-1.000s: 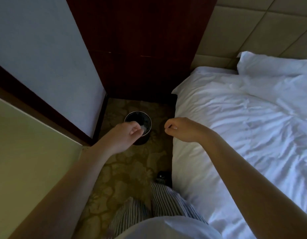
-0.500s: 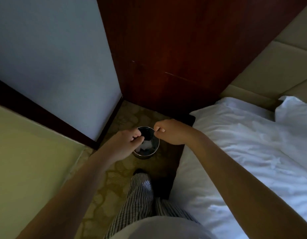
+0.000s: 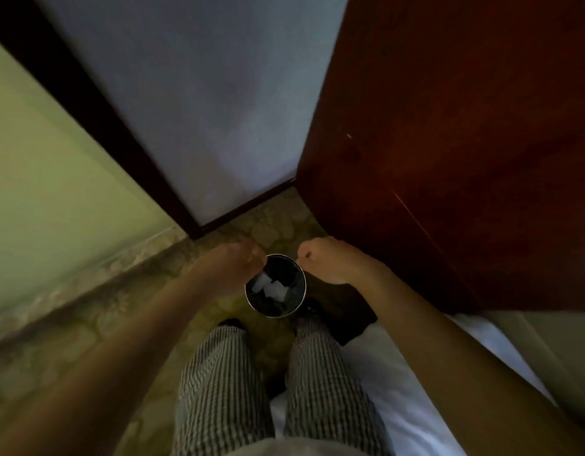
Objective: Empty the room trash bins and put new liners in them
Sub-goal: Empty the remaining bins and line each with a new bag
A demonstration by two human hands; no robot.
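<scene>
A small round trash bin [image 3: 278, 314] with a metal rim stands on the carpet just in front of my feet. A black liner [image 3: 291, 274] lines it, and crumpled white paper [image 3: 273, 289] lies inside. My left hand [image 3: 233, 261] is at the rim's upper left with its fingers curled over the liner's edge. At the rim's upper right, my right hand [image 3: 322, 258] is closed like a fist and pinches the liner's edge. The view is dim and blurred.
A dark wooden cabinet [image 3: 449, 159] rises close on the right, a pale wall [image 3: 202, 110] stands behind the bin, and a light panel [image 3: 54, 176] is on the left. The white-sheeted bed [image 3: 399, 373] presses against my right leg. Patterned carpet [image 3: 87, 340] stretches to the left.
I have stepped up and bent over the bin, which now fills more of the view. Both hands dropped from above the bin down to its rim, spread to opposite sides.
</scene>
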